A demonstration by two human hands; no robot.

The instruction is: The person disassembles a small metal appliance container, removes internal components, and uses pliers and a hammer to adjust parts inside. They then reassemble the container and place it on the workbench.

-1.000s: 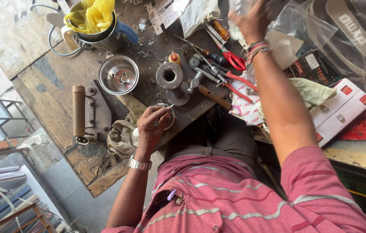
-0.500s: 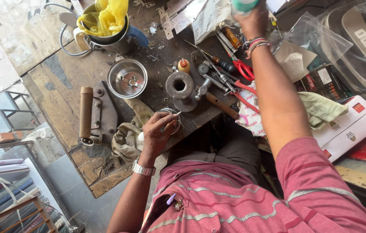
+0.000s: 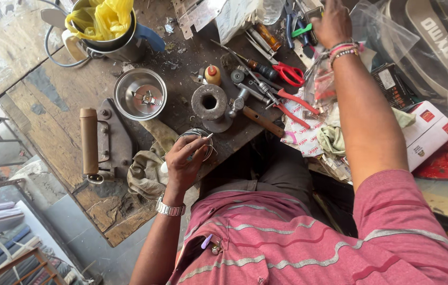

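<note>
My left hand [image 3: 184,161], with a metal watch on the wrist, is closed on a small round metal part [image 3: 198,141] at the near edge of the wooden workbench [image 3: 49,100]. Beside it lies a dirty cloth [image 3: 147,170]. Just beyond stands a round metal block with a hole [image 3: 209,103]. My right hand [image 3: 332,24], with bead bracelets on the wrist, reaches into the tool pile at the far side, next to a green-handled tool [image 3: 301,30]. Its fingers are partly out of view, so any hold is unclear.
A steel grinder jar [image 3: 140,95], an old iron with a wooden handle [image 3: 97,142] and a pot with a yellow bag [image 3: 102,21] sit on the left. Red scissors [image 3: 288,72], pliers [image 3: 292,103], a hammer [image 3: 258,117] and a white-red box [image 3: 427,132] crowd the right.
My right hand, raised with a teal-topped object half a second ago, has come down to the tool pile. My left hand keeps its hold on the round part in place.
</note>
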